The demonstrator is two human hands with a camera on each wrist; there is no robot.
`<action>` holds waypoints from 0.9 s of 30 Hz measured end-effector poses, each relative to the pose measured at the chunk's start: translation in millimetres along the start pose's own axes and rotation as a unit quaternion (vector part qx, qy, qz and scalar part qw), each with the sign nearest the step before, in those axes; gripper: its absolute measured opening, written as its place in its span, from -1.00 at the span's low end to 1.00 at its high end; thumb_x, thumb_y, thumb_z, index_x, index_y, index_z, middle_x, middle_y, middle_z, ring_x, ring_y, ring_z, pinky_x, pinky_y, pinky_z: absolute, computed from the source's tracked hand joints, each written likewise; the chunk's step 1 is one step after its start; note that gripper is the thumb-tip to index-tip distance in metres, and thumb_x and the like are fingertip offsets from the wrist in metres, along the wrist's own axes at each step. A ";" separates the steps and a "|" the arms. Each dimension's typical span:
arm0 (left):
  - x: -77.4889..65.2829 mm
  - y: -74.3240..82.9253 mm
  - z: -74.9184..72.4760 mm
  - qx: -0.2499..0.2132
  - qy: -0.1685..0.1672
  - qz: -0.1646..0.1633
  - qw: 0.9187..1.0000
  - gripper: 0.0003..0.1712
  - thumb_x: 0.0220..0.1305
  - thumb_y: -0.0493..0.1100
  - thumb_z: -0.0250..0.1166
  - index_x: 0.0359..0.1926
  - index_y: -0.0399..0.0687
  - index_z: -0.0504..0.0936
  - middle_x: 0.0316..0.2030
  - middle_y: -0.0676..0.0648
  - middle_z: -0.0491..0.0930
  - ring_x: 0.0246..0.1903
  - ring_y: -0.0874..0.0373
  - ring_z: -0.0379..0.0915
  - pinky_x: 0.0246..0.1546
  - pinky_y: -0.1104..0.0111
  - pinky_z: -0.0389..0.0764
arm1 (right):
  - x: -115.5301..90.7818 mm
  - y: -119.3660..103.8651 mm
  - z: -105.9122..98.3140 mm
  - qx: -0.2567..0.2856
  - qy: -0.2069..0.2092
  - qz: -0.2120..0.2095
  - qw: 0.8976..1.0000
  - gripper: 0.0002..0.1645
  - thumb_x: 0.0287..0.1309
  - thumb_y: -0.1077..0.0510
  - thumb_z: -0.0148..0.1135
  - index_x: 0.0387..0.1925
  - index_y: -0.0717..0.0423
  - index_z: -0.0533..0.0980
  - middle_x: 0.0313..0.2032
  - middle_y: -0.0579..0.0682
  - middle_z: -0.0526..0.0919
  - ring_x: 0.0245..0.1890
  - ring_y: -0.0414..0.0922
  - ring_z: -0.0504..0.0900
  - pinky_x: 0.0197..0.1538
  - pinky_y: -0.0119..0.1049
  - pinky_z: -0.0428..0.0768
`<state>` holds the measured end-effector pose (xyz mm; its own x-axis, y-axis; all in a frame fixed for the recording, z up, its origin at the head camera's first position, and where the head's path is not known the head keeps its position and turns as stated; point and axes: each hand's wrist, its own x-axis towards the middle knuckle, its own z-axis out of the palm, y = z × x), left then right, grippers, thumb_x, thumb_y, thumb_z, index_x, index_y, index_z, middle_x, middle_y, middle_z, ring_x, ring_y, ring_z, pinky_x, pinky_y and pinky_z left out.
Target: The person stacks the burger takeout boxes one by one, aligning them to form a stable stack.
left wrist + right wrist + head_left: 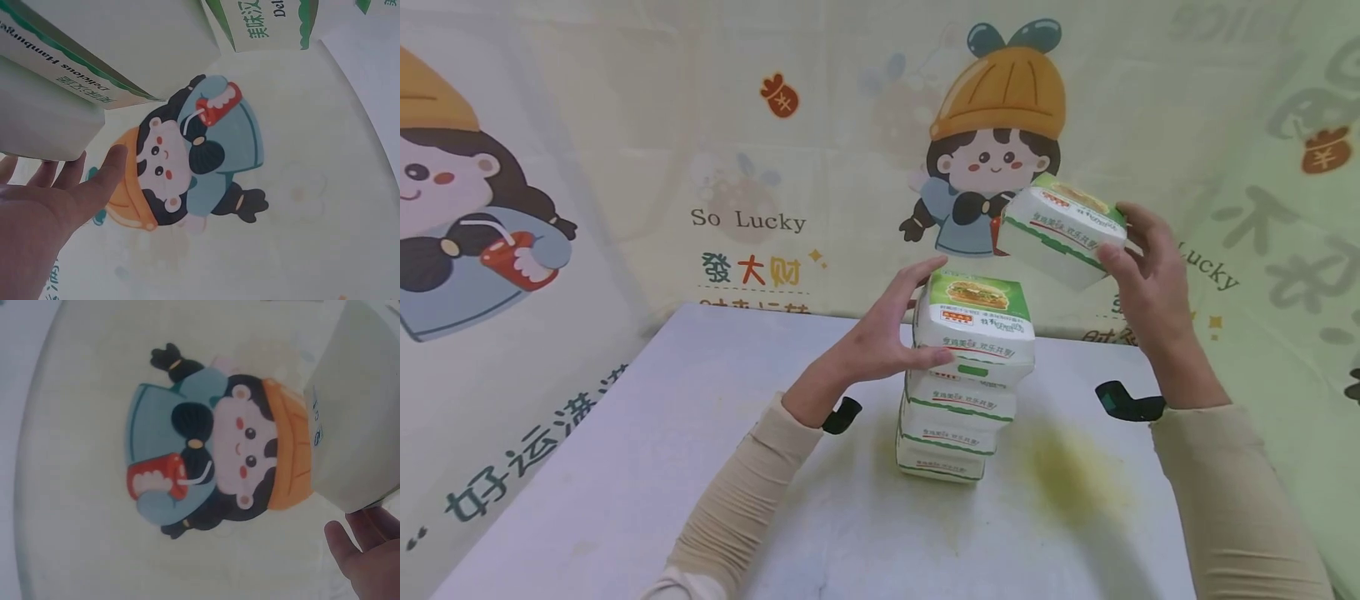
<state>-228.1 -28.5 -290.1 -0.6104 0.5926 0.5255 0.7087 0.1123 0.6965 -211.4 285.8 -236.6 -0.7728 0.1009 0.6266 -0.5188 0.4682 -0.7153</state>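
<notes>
Several white-and-green hamburger boxes stand in one stack on the table, with a burger picture on the lid of the top hamburger box (pixel 977 321). My left hand (pixel 887 325) holds that top box at its left side, thumb on the front face and fingers toward the back. Above and to the right of the stack, my right hand (pixel 1157 283) grips another hamburger box (pixel 1063 229), tilted and apart from the stack. In the right wrist view this held box (pixel 359 419) shows a plain pale side, with fingertips at its lower edge.
The stack's lower boxes (pixel 955 437) rest on a white table (pixel 647 467). Printed cloth (pixel 850 167) with cartoon figures hangs behind and at both sides. Black straps (pixel 1127 404) show at the wrists. A yellowish patch (pixel 1067 475) lies on the tabletop right of the stack.
</notes>
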 end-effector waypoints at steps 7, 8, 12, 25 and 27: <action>-0.6 0.0 -1.6 0.000 0.000 0.002 1.000 0.19 0.02 -0.02 0.43 0.56 0.00 -0.09 0.48 0.00 0.05 0.42 0.18 0.01 0.38 0.06 0.31 | -1.9 -19.6 3.4 0.020 -0.011 -0.032 0.999 -0.38 0.28 0.02 0.06 0.38 -0.18 0.31 0.25 -0.07 0.46 0.09 -0.05 0.44 0.02 -0.53 0.54; -0.7 0.0 -1.9 0.000 0.001 0.002 1.000 0.19 0.02 -0.02 0.44 0.56 -0.01 -0.09 0.48 -0.01 0.04 0.42 0.18 0.01 0.38 0.05 0.31 | -2.8 -21.7 4.4 0.026 -0.017 -0.039 0.999 -0.39 0.28 0.04 0.06 0.37 -0.15 0.32 0.23 -0.06 0.47 0.09 -0.04 0.44 0.02 -0.53 0.55; -1.7 -0.6 -3.1 0.001 0.002 -0.003 1.000 0.20 0.02 0.00 0.43 0.56 0.01 -0.09 0.48 0.00 0.05 0.43 0.18 0.00 0.37 0.06 0.32 | -8.0 -30.5 9.8 0.046 -0.051 -0.063 0.996 -0.38 0.26 0.10 0.07 0.37 -0.07 0.32 0.22 -0.01 0.47 0.06 -0.01 0.47 0.02 -0.53 0.56; -3.0 -1.5 -3.7 -0.013 0.012 0.009 1.000 0.11 0.09 0.13 0.37 0.56 0.22 -0.06 0.47 0.10 0.07 0.45 0.24 -0.02 0.38 0.05 0.29 | -22.2 -46.8 26.5 0.108 -0.142 -0.066 0.982 -0.31 0.24 0.17 0.11 0.42 0.00 0.27 0.28 0.07 0.40 0.07 0.08 0.47 -0.04 -0.45 0.66; -3.4 -1.3 -3.7 -0.013 0.014 0.009 1.000 0.10 0.09 0.08 0.38 0.55 0.22 -0.06 0.47 0.10 0.08 0.45 0.25 -0.02 0.38 0.05 0.29 | -23.0 -48.0 27.0 0.084 -0.143 -0.071 0.984 -0.31 0.24 0.16 0.09 0.42 -0.01 0.26 0.29 0.04 0.40 0.07 0.06 0.47 -0.06 -0.45 0.66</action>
<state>-228.3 -33.6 -291.0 -0.6071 0.5721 0.5515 0.7107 0.0806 0.6988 -178.6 237.3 -225.1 -0.7465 -0.2171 0.6290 -0.6639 0.3057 -0.6825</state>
